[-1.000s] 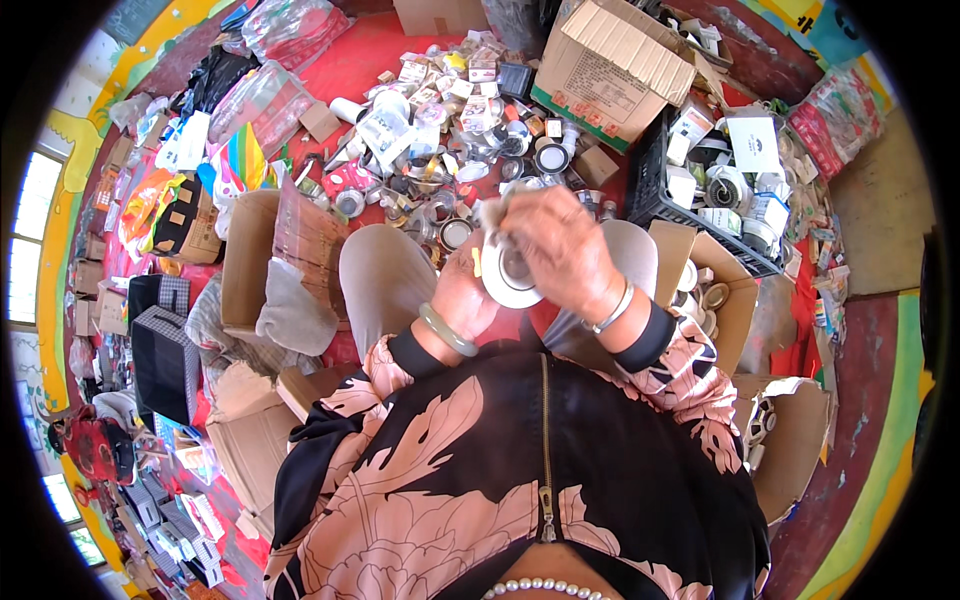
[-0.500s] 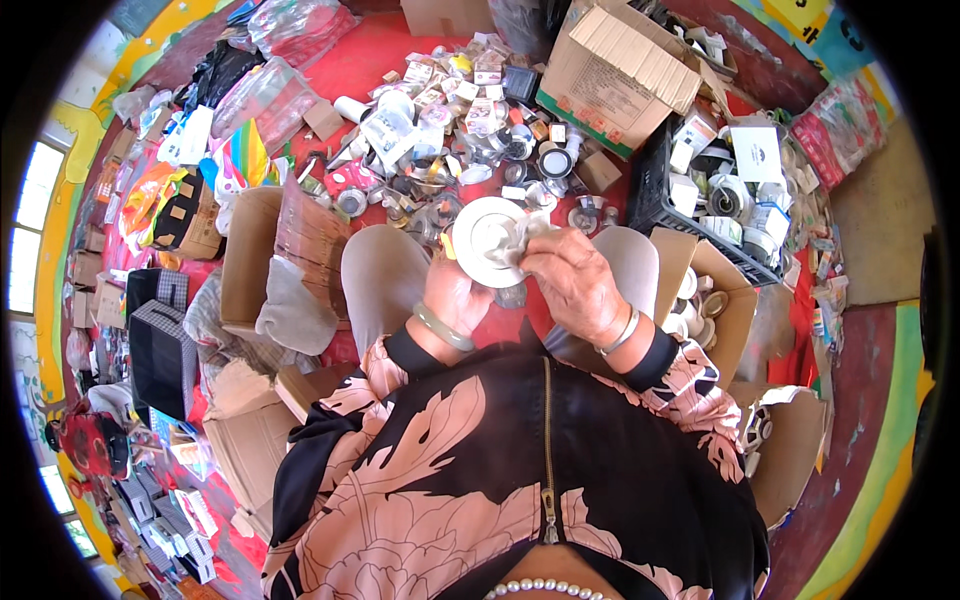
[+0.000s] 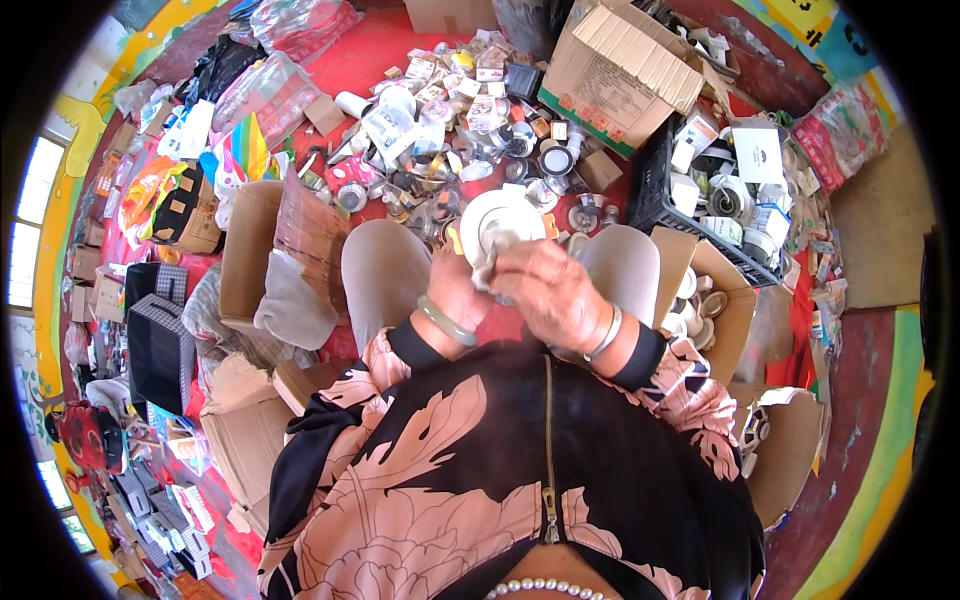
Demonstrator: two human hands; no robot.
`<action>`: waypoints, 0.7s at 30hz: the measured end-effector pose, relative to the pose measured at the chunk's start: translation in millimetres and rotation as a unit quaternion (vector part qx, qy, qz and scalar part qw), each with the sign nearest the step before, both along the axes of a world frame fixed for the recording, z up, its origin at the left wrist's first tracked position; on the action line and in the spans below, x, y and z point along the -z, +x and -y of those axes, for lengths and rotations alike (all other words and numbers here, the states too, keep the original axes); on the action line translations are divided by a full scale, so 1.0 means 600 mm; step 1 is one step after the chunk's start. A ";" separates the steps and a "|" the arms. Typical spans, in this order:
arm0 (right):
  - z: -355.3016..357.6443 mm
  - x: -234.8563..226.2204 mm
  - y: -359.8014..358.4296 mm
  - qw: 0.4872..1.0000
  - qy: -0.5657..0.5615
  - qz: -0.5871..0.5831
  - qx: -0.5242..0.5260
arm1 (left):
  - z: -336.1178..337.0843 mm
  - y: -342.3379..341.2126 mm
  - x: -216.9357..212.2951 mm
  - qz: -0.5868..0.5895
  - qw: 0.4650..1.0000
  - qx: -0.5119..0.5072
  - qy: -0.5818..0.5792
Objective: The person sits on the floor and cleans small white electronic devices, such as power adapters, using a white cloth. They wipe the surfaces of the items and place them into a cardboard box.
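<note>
both hands were raised over the lap: left hand (image 3: 455,290) gripped the white disc (image 3: 497,222) from below; right hand (image 3: 548,290) pressed a cloth (image 3: 487,265) against the disc, fingers curled.

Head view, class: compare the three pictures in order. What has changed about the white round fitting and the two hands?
The white round fitting, first mostly hidden under the right hand, now shows its face, raised forward. The left hand grips its lower edge; the right rubs it with a cloth. Both hands kept hold; the floor clutter stayed put.
</note>
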State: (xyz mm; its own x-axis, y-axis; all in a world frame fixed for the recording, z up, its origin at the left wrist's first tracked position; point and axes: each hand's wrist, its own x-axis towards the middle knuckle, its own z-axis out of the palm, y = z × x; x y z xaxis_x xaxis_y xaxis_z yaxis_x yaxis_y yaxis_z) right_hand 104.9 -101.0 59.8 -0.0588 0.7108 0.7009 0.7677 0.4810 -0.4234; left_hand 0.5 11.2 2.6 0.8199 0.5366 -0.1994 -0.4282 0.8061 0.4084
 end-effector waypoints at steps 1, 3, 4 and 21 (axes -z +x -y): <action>-0.008 -0.002 0.006 1.000 0.008 -0.013 -0.002 | 0.002 0.004 -0.004 -0.016 1.000 -0.015 0.017; -0.002 0.014 0.019 0.999 0.002 -0.004 0.038 | 0.007 0.002 -0.012 -0.017 0.999 -0.042 0.029; 0.003 0.017 0.022 0.999 -0.008 -0.002 0.045 | 0.002 0.000 -0.012 -0.010 0.999 -0.042 0.030; -0.027 -0.016 0.017 0.990 0.014 -0.057 0.126 | 0.031 0.001 -0.013 -0.008 0.990 -0.035 0.138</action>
